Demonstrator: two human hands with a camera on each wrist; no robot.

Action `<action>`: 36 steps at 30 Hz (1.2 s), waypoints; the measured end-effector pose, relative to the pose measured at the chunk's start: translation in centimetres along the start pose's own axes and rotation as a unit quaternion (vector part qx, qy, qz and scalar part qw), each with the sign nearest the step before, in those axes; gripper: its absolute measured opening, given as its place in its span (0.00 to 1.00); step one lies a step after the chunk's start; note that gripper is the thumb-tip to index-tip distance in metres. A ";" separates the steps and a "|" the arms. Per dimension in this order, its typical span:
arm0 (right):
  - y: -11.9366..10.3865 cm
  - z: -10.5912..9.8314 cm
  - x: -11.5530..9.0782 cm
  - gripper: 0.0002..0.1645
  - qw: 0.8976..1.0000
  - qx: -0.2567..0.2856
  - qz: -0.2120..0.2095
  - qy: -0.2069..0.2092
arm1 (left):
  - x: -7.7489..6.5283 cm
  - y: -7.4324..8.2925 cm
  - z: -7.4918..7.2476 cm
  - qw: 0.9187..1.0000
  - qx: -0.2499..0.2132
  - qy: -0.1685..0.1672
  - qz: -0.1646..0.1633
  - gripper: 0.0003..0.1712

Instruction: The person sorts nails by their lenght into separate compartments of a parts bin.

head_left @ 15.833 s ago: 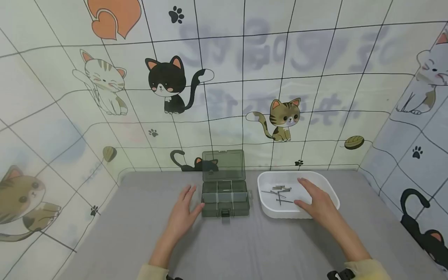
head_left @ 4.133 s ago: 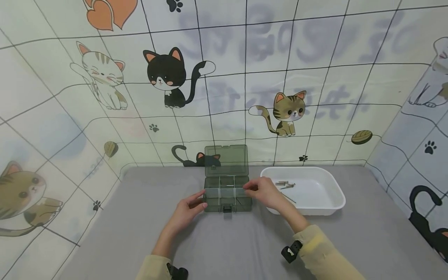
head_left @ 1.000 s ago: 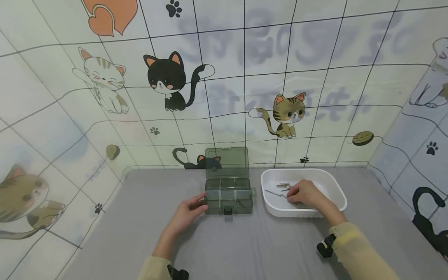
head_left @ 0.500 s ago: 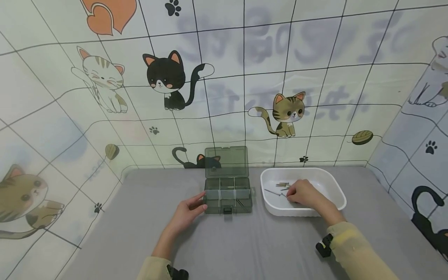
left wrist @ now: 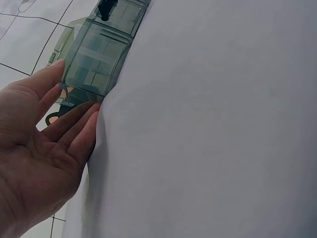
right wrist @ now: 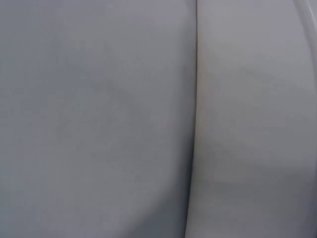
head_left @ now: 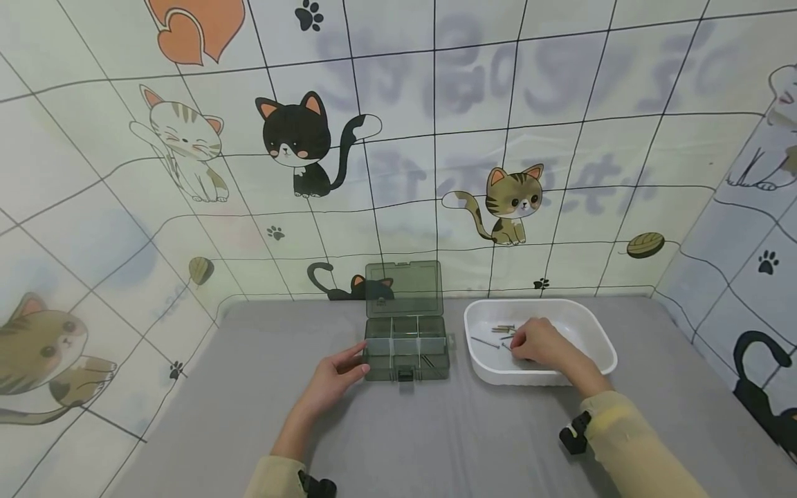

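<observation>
In the head view a see-through green compartment box (head_left: 406, 360) stands with its lid raised. Several dark nails (head_left: 427, 361) lie in its front right compartment. My left hand (head_left: 330, 384) rests at the box's left side, fingers loosely extended and fingertips touching it. The left wrist view shows that hand (left wrist: 44, 148) against the box's end wall (left wrist: 89, 64). My right hand (head_left: 543, 343) reaches down into the white tray (head_left: 588, 346), its curled fingers pinching at a nail (head_left: 506, 346). The fingers partly hide that nail. Other nails (head_left: 503, 328) lie to their left.
A grey cloth (head_left: 423, 443) covers the table under box and tray. Behind them rises a cat-printed curtain (head_left: 398, 173). Only the tray's white wall (right wrist: 247, 124) and the grey cloth fill the right wrist view.
Several seconds ago my right hand was at the box; now it is in the tray. Nails have come into the front right compartment since the earliest frame. The last second shows hardly any movement.
</observation>
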State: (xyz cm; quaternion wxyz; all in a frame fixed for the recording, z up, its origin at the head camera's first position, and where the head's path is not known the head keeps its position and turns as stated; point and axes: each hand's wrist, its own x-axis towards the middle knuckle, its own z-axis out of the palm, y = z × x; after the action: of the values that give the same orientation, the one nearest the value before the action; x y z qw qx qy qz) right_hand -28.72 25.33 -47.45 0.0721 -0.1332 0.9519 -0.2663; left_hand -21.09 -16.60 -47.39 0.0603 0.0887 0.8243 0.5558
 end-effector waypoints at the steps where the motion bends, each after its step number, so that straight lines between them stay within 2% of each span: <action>1: 0.0 0.0 0.0 0.02 1.000 0.008 0.002 0.002 | 0.2 -0.5 0.1 1.000 -0.002 0.003 0.001 0.30; 5: 0.1 -0.1 0.1 0.04 0.999 0.042 0.002 0.014 | 0.9 -2.2 0.2 1.000 0.004 0.016 0.001 0.30; 10: 0.0 -0.3 0.1 0.06 0.998 0.065 -0.006 0.026 | 1.1 -2.9 0.2 1.000 0.008 0.020 -0.008 0.30; 15: -0.5 -0.4 0.0 0.05 0.996 0.075 -0.024 0.042 | 1.1 -3.0 0.3 1.000 0.005 0.018 -0.014 0.31; 21: -1.7 -0.6 -0.3 0.08 0.992 0.103 -0.025 0.061 | 1.1 -3.1 0.3 1.000 0.003 0.018 -0.002 0.30; 27: -3.1 -0.7 -0.5 0.09 0.987 0.133 -0.047 0.071 | 1.1 -2.9 0.2 1.000 0.003 0.018 -0.011 0.29; 32: -3.9 -0.3 -0.6 0.11 0.979 0.187 -0.054 0.054 | 1.1 -2.8 0.2 1.000 -0.002 0.017 -0.022 0.30; 36: -4.7 0.2 -0.4 0.11 0.972 0.222 -0.062 0.041 | 1.1 -2.8 0.2 1.000 -0.005 0.015 -0.017 0.29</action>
State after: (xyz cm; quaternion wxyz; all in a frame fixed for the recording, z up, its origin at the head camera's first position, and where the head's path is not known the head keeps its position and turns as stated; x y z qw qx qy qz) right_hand -27.25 21.53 -45.08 0.0438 -0.1613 0.8611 -0.4802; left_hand -22.34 -17.23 -50.10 0.0574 0.0658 0.8238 0.5601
